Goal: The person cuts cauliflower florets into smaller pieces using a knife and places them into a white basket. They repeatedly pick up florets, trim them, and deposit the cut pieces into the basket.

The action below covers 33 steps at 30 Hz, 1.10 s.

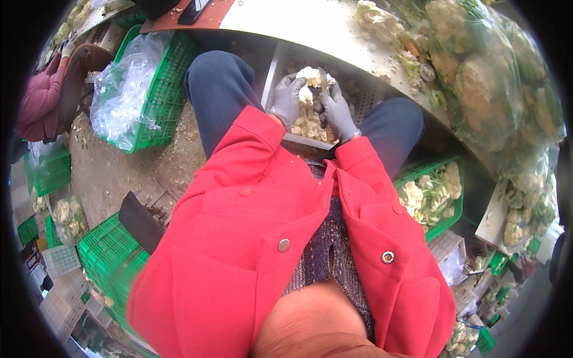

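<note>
Both my hands wear grey gloves and are held over a light plastic crate (309, 142) between my knees. My left hand (286, 97) holds a piece of white cauliflower (309, 77) by its left side. In my right hand (339, 112) is a knife, its blade (322, 79) pointing away from me and lying against the right part of the cauliflower. The knife's handle is mostly hidden by my fingers. Cut cauliflower florets (309, 126) lie in the crate below.
A white worktop (286, 18) with cauliflower scraps curves in front. Bagged cauliflowers (483, 89) stand on it at right. A green crate (165, 89) with clear plastic bags is at left, another of cauliflower (461, 201) by my right leg. A person (42, 103) sits far left.
</note>
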{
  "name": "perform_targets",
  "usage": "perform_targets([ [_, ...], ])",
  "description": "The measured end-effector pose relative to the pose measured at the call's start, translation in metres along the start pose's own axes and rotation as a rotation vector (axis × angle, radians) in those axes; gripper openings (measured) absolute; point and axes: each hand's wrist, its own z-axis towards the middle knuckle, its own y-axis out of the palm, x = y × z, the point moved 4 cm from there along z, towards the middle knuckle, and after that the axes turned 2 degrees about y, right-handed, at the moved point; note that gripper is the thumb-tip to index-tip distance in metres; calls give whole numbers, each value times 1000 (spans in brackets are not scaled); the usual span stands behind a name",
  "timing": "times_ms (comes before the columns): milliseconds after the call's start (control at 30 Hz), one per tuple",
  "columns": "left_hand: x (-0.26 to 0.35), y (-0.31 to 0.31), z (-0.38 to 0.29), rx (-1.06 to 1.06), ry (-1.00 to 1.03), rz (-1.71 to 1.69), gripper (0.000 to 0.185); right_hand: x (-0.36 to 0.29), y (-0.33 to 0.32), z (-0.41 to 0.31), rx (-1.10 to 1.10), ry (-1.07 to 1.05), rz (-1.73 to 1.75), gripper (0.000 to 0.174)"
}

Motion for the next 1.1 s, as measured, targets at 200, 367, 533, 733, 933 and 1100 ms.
perform_targets([
  [200, 22, -8, -3, -97, 61, -2, 39, -8, -21, -11, 250, 142, 42, 69],
  [367, 28, -3, -1, -212, 11, -21, 40, -33, -15, -14, 183, -204, -397, 75],
  [533, 23, -2, -2, -305, -41, -4, 41, -46, -5, -10, 88, -316, -794, 74],
  [733, 22, -3, -3, -349, -139, 0, 41, -26, -1, -5, 129, -236, -908, 67],
  [933, 11, 0, -6, -410, -87, -163, 41, -4, -22, 1, 155, 113, 63, 33],
  [1100, -19, 2, 16, -220, -321, -766, 41, 5, -13, -9, 200, 121, 122, 48],
])
